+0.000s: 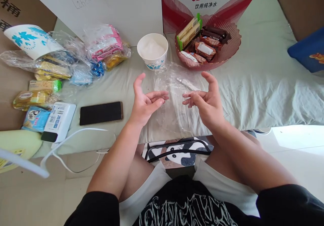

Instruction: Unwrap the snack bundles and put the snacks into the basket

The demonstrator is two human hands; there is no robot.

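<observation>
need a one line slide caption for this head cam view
Left hand and right hand pinch a clear plastic bag open above a cloth-covered surface, between a paper cup and red snack bowl.

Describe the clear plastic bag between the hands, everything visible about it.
The clear plastic bag is thin, crinkled, see-through film, lying loosely on the pale sheet just in front of the paper cup and the red snack bowl. It looks empty. The left hand and right hand meet it with their fingertips at either side; whether they pinch it cannot be told.
</observation>
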